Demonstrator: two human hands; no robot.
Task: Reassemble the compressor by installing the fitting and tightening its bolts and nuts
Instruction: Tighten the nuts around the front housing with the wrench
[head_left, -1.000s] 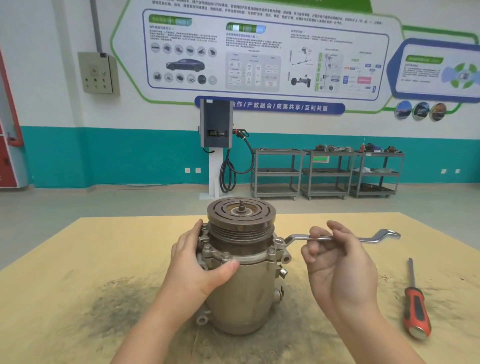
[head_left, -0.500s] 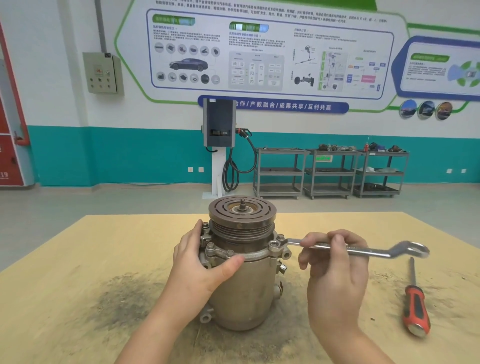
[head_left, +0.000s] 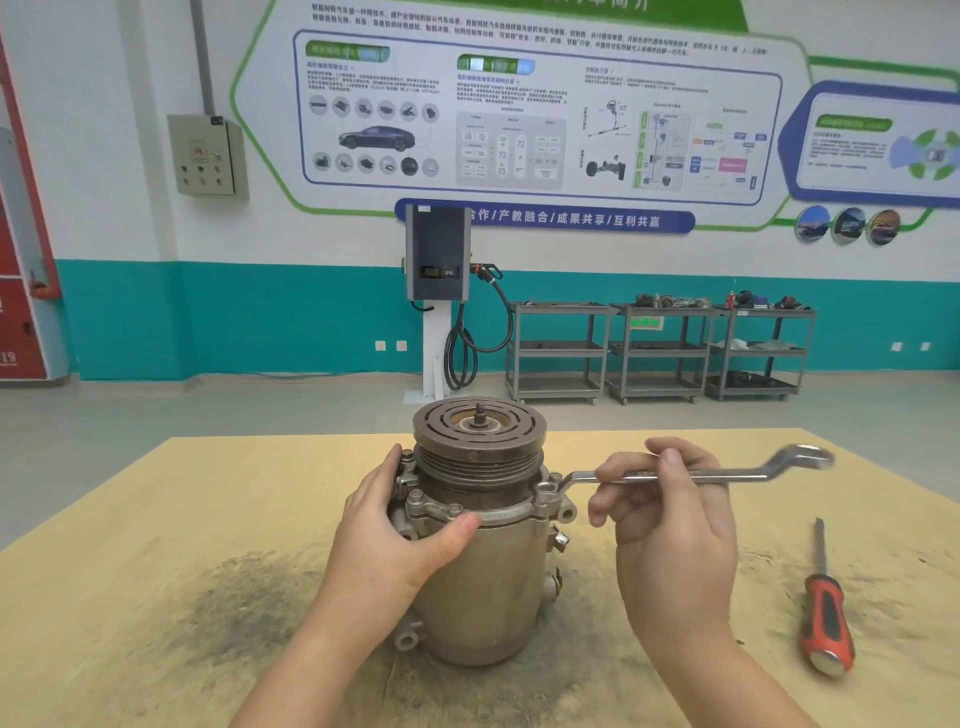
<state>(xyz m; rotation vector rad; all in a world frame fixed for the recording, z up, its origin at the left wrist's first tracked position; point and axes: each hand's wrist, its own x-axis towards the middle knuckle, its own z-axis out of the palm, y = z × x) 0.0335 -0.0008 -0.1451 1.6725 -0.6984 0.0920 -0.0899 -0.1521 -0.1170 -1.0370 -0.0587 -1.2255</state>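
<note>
A metal compressor (head_left: 488, 587) stands upright in the middle of the yellow table (head_left: 156, 519), its grooved pulley (head_left: 479, 436) on top. My left hand (head_left: 395, 540) grips the compressor's left side at the flange, thumb across the front. My right hand (head_left: 670, 514) holds the shank of a silver ring wrench (head_left: 748, 474). The wrench lies about level, its near end on a bolt (head_left: 551, 487) at the flange's right side, its far ring end pointing right.
A red-handled screwdriver (head_left: 826, 618) lies on the table to the right. A dark dusty patch (head_left: 249, 608) spreads around the compressor's base. Beyond the table are a charging post (head_left: 439, 291) and several grey shelf carts (head_left: 660, 353) against the wall.
My right hand has swung the wrench's free end to the right and back a little while its near end stays on the flange bolt. My left hand keeps its grip.
</note>
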